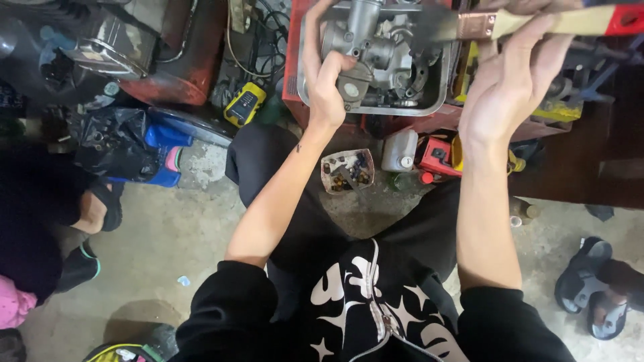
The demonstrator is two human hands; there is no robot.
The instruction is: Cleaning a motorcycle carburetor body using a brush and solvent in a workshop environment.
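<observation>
Grey carburettor (376,57) pinched in left hand (327,84) over tray (439,100); right hand (506,87) grips paintbrush (537,23).

- The left hand (327,80) is raised in front, fingers curled closed in a grip, forearm bare and stretched forward.
- The right hand (506,84) is raised too, palm turned toward the camera, fingers closed at the top.

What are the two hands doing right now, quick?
Left hand: closed around the grey cast-metal carburetor, held over the dented metal tray.
Right hand: gripping a wooden-handled paintbrush with copper ferrule, bristles against the carburetor.
</observation>
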